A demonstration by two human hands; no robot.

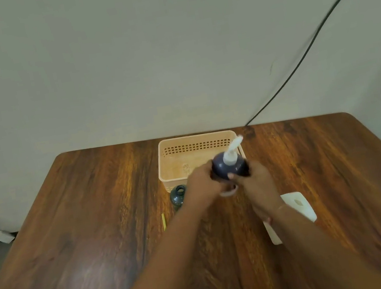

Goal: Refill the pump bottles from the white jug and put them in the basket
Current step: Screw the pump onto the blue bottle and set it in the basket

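A dark pump bottle [229, 167] with a white pump head [232, 151] is held upright just in front of the peach basket [173, 163], over its near right corner. My left hand [202, 183] grips its left side and my right hand [254, 177] its right side. A second dark green bottle [179, 196], open-necked with no pump, stands on the table left of my left hand, by the basket's near wall. The white jug [299, 205] lies on the table under my right forearm, partly hidden. The basket looks empty.
A wooden table [99, 237] stands against a pale wall. A thin yellow stick [164, 221] lies left of my left forearm. A black cable [317, 30] runs down the wall to the table's back edge. A small pale object [229, 191] shows between my hands.
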